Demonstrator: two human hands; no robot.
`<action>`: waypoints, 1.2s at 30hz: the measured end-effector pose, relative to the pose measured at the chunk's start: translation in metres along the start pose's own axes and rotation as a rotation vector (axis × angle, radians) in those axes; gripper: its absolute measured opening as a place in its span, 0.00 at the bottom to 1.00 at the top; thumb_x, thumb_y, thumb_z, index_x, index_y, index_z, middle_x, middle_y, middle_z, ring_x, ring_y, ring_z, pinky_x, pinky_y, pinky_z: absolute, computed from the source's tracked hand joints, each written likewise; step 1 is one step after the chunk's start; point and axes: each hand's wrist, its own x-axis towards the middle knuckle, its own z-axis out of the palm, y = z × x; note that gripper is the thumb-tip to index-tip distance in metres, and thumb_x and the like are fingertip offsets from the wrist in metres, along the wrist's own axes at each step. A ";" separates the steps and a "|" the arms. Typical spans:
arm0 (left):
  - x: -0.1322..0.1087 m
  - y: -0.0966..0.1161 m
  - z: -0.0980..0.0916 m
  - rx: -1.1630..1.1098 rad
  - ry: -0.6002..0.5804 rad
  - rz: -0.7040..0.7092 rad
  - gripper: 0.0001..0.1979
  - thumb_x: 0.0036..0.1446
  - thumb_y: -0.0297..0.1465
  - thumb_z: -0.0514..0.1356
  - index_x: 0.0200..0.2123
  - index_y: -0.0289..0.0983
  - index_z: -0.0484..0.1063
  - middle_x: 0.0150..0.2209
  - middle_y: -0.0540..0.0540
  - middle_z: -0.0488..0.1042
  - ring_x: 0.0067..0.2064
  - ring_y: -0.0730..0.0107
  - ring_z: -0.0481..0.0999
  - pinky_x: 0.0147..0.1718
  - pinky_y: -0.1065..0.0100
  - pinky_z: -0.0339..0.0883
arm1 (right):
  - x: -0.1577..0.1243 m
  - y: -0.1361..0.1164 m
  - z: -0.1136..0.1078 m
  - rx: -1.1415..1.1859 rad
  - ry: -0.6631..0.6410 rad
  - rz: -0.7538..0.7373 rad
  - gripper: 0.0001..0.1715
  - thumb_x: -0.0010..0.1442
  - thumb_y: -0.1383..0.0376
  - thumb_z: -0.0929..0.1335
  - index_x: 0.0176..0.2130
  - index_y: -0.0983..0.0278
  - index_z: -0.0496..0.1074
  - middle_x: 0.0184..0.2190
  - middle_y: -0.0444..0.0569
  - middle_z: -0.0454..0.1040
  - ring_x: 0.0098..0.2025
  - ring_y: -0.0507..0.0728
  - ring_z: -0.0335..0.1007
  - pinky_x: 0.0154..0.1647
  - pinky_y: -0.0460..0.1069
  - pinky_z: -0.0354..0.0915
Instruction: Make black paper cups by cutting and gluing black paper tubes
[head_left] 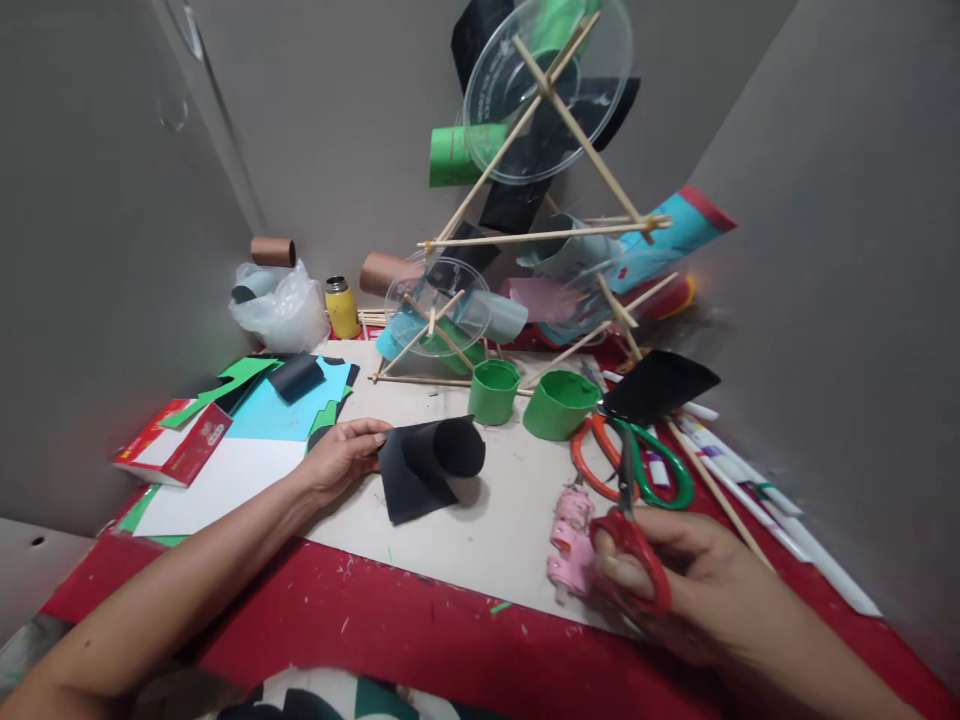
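My left hand (pixel 341 455) rests on the cardboard sheet (pixel 495 520) and pinches the edge of a rolled piece of black paper (pixel 427 462). Low at the right, my right hand (pixel 694 590) is closed through the red handles of a pair of scissors (pixel 628 530), whose blades point away from me. A pink glue or tape holder (pixel 570 535) lies just left of that hand. Two green paper rings (pixel 525 395) stand upright on the cardboard beyond the black roll.
A stick-and-plastic-lid wheel model (pixel 540 150) with paper cups stands at the back. Orange-and-green scissors (pixel 637 460), black paper (pixel 656 385), and white tubes (pixel 750 490) lie at right. Coloured paper sheets (pixel 277 405), a red booklet (pixel 176 440), a plastic bag (pixel 281 305) and a yellow bottle (pixel 341 308) sit at left.
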 end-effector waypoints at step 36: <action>-0.085 0.022 0.096 0.240 -0.368 0.073 0.19 0.49 0.41 0.71 0.39 0.34 0.77 0.27 0.51 0.73 0.26 0.75 0.71 0.28 0.72 0.65 | -0.014 0.010 0.015 -0.091 -0.559 -0.072 0.42 0.52 0.30 0.67 0.29 0.67 0.68 0.17 0.41 0.60 0.18 0.46 0.51 0.18 0.41 0.48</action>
